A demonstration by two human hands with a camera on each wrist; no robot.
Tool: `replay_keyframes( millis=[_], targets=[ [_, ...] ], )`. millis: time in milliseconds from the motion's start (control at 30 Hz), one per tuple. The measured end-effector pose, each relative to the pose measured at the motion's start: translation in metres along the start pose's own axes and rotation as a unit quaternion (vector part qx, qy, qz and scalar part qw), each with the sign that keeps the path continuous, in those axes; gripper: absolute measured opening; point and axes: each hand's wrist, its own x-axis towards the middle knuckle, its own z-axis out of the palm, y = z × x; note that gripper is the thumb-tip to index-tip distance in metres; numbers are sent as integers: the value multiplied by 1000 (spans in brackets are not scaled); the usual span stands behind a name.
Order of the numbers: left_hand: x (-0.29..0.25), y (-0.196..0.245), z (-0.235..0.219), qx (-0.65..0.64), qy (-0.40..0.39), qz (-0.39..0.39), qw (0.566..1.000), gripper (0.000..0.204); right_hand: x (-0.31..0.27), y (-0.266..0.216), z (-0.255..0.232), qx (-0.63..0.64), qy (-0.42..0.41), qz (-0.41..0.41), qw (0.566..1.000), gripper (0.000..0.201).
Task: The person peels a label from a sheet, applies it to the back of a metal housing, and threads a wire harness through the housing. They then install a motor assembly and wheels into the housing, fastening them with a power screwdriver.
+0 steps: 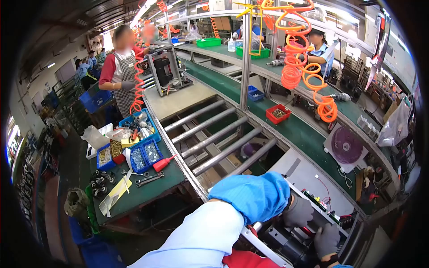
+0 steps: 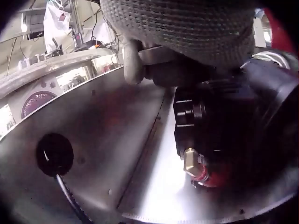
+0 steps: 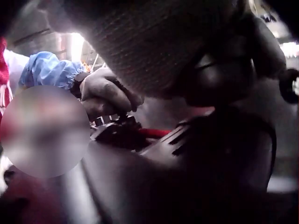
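Two gloved hands in close, down in the metal casing [image 2: 105, 149]!
Right hand [image 1: 327, 242] over the black unit [image 1: 282, 237] inside, left hand [image 1: 298, 213] just beyond, fingers curled; whether either grips anything, I can't tell. Best bet: steady the unit, work the left fingertips gently, keep the red hose [image 3: 156, 133] unkinked (tight quarters, this!), and spare the circuit board [image 1: 314, 201] past them any knocks.
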Motion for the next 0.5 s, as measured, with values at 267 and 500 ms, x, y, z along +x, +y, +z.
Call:
replay_keyframes(
  millis=[267,500],
  targets=[
    [44,37,-3,-82,-81,-467,876,27,-6,19,-35,71,-2,-253,965,36],
    [4,8,-5,-35,-10,-74,997,31,-2,15,12,21,49,-77,996,24]
  ],
)
